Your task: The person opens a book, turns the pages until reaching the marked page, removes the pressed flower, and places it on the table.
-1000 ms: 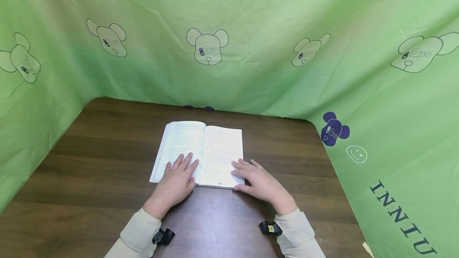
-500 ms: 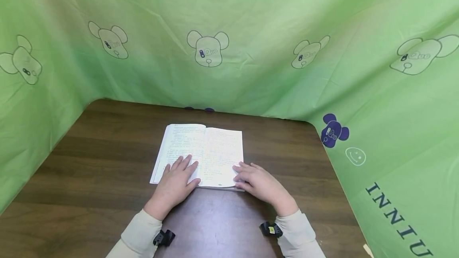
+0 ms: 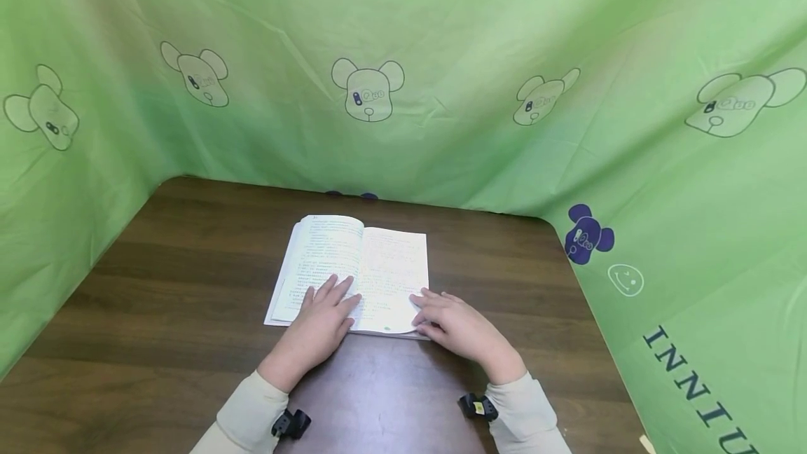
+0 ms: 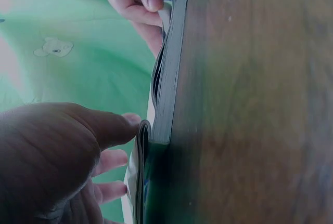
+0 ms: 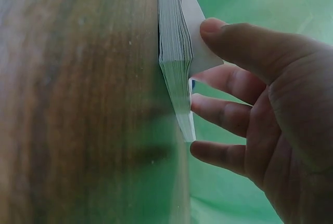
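Note:
A book (image 3: 396, 258) lies spread on the table, printed pages facing up. My left hand (image 3: 320, 324) rests on the lower part of its left side, fingers spread, thumb near the fold. At the lower right corner, my right hand (image 3: 457, 324) pinches a page between thumb and fingers. That page (image 5: 202, 47) bends up from the thick stack below in the right wrist view, with the right thumb (image 5: 244, 42) against its underside. From the left wrist view, a gap shows between the lifted page and the page block (image 4: 173, 68).
The brown wooden table (image 3: 189, 286) surrounds the book. A green curtain (image 3: 441, 153) printed with bear heads hangs along the back and both sides. Each sleeve cuff carries a small black camera, one (image 3: 291, 424) on the left wrist and another (image 3: 478, 407) on the right.
My right thumb and fingers have drawn together at the page corner, which has lifted off the stack. My left hand has slid slightly right toward the fold.

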Motion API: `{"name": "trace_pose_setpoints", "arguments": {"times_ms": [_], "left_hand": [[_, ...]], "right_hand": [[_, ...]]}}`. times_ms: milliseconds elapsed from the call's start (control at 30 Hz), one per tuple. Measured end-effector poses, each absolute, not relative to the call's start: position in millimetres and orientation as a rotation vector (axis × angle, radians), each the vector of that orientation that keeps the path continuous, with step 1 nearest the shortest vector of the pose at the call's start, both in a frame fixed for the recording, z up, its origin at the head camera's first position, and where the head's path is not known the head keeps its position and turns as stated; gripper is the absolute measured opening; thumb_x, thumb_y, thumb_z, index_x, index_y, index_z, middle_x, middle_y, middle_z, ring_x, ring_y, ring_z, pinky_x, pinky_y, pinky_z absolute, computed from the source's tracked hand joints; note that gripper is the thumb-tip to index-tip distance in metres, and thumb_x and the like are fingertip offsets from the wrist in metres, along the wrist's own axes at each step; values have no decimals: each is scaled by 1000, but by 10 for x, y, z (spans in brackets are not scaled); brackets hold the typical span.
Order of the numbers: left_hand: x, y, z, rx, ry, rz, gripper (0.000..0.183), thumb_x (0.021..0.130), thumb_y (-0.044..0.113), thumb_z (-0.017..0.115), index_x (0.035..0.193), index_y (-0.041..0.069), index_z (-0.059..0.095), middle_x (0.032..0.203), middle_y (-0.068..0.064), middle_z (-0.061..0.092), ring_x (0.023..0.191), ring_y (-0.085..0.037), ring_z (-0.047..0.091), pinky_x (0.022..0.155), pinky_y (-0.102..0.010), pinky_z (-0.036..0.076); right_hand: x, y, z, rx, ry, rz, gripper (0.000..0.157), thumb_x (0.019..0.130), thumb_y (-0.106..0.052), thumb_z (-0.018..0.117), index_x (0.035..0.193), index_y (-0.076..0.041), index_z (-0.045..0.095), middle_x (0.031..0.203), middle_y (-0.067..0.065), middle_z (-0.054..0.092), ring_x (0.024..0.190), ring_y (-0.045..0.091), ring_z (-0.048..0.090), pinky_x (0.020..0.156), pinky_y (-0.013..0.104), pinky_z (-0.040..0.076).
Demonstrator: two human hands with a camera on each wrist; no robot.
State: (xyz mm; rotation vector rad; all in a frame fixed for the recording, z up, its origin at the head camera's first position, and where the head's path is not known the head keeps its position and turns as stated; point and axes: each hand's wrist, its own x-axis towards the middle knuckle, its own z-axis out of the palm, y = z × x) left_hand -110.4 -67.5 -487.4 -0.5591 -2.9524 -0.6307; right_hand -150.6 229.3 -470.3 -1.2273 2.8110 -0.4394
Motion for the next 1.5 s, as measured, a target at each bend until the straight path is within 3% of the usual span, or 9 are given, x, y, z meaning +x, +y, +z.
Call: {"name": "trace_pose_setpoints", "arguments": {"times_ms": [200,467,633,800,1067,1233,1367,1500], "left_hand": [[-1075,-633,-4883,-557,-2973,-628,29,101,18,64,127,25,74,158,-11,47,150,-43,34,112,-74,28],[-1075,-618,-4919,-543,-3005,-669,32,100,33,66,130,26,73,163,-9,39,154,-41,26,116,-72,24],[-1079,-614,-4911,-538,-3003,-659,44,93,49,73,130,25,73,163,-9,40,154,-41,27,115,-72,25],[-1083,-597,-4920,-508,-2984,-649,42,89,46,77,126,26,75,161,-8,43,152,-40,30,114,-72,28],[-1095,-586,-4935,-465,-2935,-638,31,92,38,77,120,25,77,157,-7,49,149,-37,37,112,-70,33],[-1094,-588,-4919,-464,-2922,-640,30,94,34,75,120,21,77,155,-8,52,148,-38,40,111,-70,34],[-1099,-589,-4908,-443,-2915,-634,36,94,31,73,127,15,73,153,-8,53,146,-37,42,110,-70,35],[-1107,-593,-4908,-407,-2900,-658,48,94,32,72,138,12,65,151,-9,55,144,-36,45,110,-68,37]], "right_hand": [[-1501,2275,-4703,-1206,2827,-431,8,100,-22,67,95,-19,72,144,9,62,139,31,53,113,60,39],[-1523,2287,-4733,-1231,2899,-389,11,101,-18,64,108,-14,72,136,8,68,132,29,60,111,55,43],[-1547,2269,-4740,-1297,2980,-419,16,101,-20,65,114,-13,72,112,-1,75,107,20,72,99,44,54],[-1553,2253,-4742,-1333,3041,-448,8,100,-22,68,107,-19,70,96,-10,73,89,10,71,89,35,56],[-1554,2252,-4719,-1424,3101,-476,15,96,-18,73,110,-15,73,105,-5,77,101,14,74,96,38,55],[-1571,2272,-4709,-1407,3188,-534,27,95,-19,72,121,-11,70,124,3,74,111,21,71,96,44,55],[-1584,2289,-4704,-1318,3277,-590,40,96,-22,71,133,-9,64,136,7,68,121,26,67,98,48,53],[-1588,2291,-4705,-1273,3274,-599,41,94,-24,73,132,-10,65,138,7,67,123,26,66,100,49,52]]}}
